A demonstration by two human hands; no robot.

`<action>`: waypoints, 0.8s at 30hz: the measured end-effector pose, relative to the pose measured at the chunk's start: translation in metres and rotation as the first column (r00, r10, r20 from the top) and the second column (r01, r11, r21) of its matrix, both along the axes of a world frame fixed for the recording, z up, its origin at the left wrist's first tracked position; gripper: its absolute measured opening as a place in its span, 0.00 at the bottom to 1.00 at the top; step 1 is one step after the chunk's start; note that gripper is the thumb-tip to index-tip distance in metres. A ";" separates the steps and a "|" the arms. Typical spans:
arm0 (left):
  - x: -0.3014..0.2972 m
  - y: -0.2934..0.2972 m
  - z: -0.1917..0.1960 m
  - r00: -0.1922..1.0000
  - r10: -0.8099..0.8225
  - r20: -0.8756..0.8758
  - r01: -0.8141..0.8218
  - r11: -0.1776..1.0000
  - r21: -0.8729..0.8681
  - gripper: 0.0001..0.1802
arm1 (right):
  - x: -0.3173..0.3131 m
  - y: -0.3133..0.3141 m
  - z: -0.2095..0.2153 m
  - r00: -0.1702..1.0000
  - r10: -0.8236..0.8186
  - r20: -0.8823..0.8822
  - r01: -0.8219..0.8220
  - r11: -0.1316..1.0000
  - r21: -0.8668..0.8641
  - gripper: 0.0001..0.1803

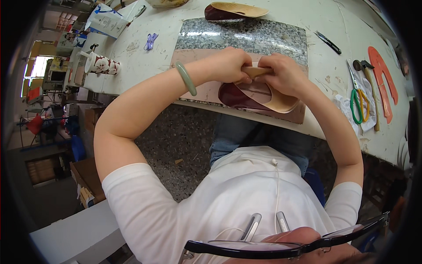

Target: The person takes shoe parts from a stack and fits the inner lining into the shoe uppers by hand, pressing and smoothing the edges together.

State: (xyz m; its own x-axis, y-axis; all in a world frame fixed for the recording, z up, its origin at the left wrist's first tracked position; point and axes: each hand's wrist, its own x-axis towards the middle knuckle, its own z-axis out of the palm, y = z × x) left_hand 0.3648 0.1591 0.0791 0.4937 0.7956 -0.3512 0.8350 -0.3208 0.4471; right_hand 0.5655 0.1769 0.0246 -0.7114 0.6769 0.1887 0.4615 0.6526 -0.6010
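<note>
head view: shoe upper (236, 97) at the speckled slab's (241, 37) near side
left hand (235, 65) and right hand (282, 75) pinch its tan edge, fingers closed; uneven pulling could crease it, a loose pinch drop it past the slab.

Dark speckled floor (171, 141), bright window (42, 70) at far left, whitish worktable (132, 66)

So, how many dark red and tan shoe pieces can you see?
2: one shoe piece is held by the left hand and right hand; another shoe piece lies at the far edge of the speckled slab.
</note>
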 end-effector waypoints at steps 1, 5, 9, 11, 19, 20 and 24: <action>-0.001 0.002 0.001 0.999 0.046 -0.018 -0.047 0.998 -0.038 0.17 | -0.001 0.000 -0.001 1.000 0.002 -0.001 -0.002 1.000 -0.002 0.09; -0.007 0.006 -0.002 0.993 0.111 -0.030 -0.114 0.989 -0.093 0.18 | -0.008 0.001 0.003 0.999 -0.020 0.031 0.020 1.000 -0.010 0.08; -0.003 0.009 -0.004 0.995 0.091 -0.052 -0.092 0.995 -0.027 0.18 | -0.013 0.005 0.009 0.975 -0.004 0.223 0.011 0.999 -0.033 0.11; -0.002 0.010 -0.006 0.993 0.092 -0.079 -0.091 0.996 0.018 0.19 | -0.014 0.003 0.007 0.970 -0.024 0.242 0.028 1.000 -0.012 0.11; -0.009 0.001 -0.012 0.994 0.072 -0.087 -0.058 0.986 0.158 0.22 | 0.003 -0.002 -0.012 0.987 -0.125 0.105 0.095 0.962 0.255 0.13; -0.009 -0.001 -0.012 0.996 0.057 -0.073 -0.042 0.980 0.193 0.23 | 0.006 0.001 -0.022 0.985 -0.173 0.028 0.151 0.921 0.360 0.15; -0.014 -0.007 -0.018 0.978 0.205 0.034 -0.205 0.979 0.005 0.23 | 0.027 -0.010 -0.012 0.941 0.313 -0.129 -0.202 0.824 0.529 0.23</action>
State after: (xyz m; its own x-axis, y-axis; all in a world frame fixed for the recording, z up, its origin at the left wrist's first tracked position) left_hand 0.3512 0.1526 0.0608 0.3313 0.8839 -0.3300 0.8681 -0.1485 0.4737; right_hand 0.5920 0.1673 0.0123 -0.7548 0.2466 0.6078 0.1396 0.9658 -0.2185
